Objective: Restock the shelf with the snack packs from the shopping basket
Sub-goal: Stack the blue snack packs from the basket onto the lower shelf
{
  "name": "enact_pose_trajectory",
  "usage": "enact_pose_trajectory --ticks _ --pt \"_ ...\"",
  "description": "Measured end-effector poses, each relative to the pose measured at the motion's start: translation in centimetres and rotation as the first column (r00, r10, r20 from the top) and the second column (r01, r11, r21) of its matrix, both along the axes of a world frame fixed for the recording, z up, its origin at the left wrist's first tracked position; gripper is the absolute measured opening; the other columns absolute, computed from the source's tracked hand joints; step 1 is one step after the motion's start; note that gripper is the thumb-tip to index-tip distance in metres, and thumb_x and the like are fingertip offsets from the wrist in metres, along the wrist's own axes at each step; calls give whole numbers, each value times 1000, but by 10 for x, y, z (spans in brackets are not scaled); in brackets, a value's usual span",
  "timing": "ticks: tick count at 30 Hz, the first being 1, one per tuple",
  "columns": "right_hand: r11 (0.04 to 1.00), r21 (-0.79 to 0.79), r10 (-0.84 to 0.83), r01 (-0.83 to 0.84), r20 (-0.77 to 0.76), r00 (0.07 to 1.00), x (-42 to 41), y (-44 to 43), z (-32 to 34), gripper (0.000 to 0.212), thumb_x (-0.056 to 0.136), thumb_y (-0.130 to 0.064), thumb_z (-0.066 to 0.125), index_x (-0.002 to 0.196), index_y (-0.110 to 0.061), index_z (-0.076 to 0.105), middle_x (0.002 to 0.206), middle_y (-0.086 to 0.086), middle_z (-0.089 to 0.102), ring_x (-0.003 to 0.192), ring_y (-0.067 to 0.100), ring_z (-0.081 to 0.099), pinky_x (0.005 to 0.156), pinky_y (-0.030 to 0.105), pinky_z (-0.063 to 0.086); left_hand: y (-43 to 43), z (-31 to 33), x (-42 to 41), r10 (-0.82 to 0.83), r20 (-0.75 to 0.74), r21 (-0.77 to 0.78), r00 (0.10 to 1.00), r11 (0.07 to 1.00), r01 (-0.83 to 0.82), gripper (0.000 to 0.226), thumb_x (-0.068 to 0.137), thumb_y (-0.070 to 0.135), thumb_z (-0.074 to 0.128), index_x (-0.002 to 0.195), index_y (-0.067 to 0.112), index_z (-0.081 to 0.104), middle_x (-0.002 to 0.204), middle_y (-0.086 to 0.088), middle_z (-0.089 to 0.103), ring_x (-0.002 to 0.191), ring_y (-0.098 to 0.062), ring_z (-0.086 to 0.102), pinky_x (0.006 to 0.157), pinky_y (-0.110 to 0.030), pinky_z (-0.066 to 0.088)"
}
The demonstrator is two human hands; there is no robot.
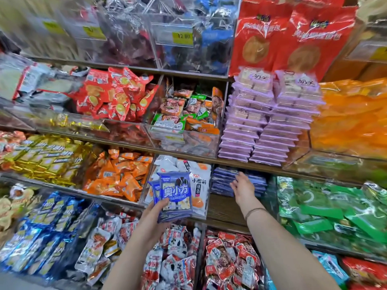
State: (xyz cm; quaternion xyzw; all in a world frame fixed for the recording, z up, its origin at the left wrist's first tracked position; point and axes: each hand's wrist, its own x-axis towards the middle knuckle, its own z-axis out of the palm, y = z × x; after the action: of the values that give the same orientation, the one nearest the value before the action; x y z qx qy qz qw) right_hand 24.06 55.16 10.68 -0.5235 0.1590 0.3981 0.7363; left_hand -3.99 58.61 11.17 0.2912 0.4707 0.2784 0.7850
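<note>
Blue snack packs (174, 193) stand upright, gripped in the left hand (156, 214), left of the shelved blue stack (224, 183) the open right hand (243, 188) touches.

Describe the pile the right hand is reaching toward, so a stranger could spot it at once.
Find the two tall stacks of lilac packs right of centre. One shelf below them, at the right hand, lies a low pile of dark blue packs. White bags stand left of it, green bags right; only it is dark blue and stacked flat.
</note>
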Motion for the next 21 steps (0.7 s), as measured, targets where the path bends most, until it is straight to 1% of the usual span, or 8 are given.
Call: enact_pose_trajectory --ticks 4,7,9,12,14,16,18,21 --pt "999 -46 9 -7 54 998 2 7 -4 50 98 5 37 146 -2 26 146 27 33 135 32 37 111 29 31 3 -1 4 -10 -24 5 1000 1000 10 103 57 34 78 145 7 32 137 -15 47 106 -26 64 76 -36 56" --pt "997 27 74 -76 64 995 -6 5 -2 58 97 6 38 149 -6 15 147 21 35 134 28 40 111 31 31 5 -3 8 -17 -3 -17 1000 1000 17 98 65 29 77 147 7 28 141 -16 45 107 -27 63 93 -44 52" --pt "991 106 77 -81 39 996 -13 -3 2 65 96 8 39 151 -10 9 148 20 33 134 29 40 113 35 30 5 -2 14 -33 12 -17 999 999 34 86 74 25 74 147 7 30 138 -14 48 105 -26 65 90 -42 53" --pt "974 62 208 -220 157 965 -29 -28 7 57 94 -1 49 145 -14 27 141 15 42 117 24 54 100 34 44 0 -1 28 -82 14 2 997 997 82 79 76 26 73 143 10 36 133 -9 53 109 -25 64 85 -40 56" --pt "893 -47 445 -447 234 864 -51 -45 13 31 93 -15 56 123 -17 52 126 8 56 103 19 62 84 29 52 -5 2 38 -139 20 18 990 990 139 61 78 27 72 131 13 47 118 -4 66 101 -20 69 73 -33 59" --pt "736 -168 672 -656 302 676 -73 -61 19 22 89 -32 61 109 -23 61 113 0 65 97 15 65 77 26 53 -13 3 47 -183 34 43 982 982 182 46 72 29 73 111 20 52 89 7 76 85 -11 72 59 -25 57" --pt "655 -265 746 -708 380 548 -89 -74 22 28 84 -39 66 109 -28 61 109 -10 67 96 8 66 78 22 52 -20 5 54 -227 23 85 974 971 225 58 70 30 75 118 15 48 87 8 76 86 -12 72 67 -28 57" --pt "706 -303 700 -640 435 566 -92 -88 17 36 83 -34 69 116 -24 60 115 -9 67 101 11 65 84 26 53 -28 5 59 -285 -20 134 958 949 285 82 71 40 77 136 7 39 102 2 73 98 -19 70 84 -35 55"
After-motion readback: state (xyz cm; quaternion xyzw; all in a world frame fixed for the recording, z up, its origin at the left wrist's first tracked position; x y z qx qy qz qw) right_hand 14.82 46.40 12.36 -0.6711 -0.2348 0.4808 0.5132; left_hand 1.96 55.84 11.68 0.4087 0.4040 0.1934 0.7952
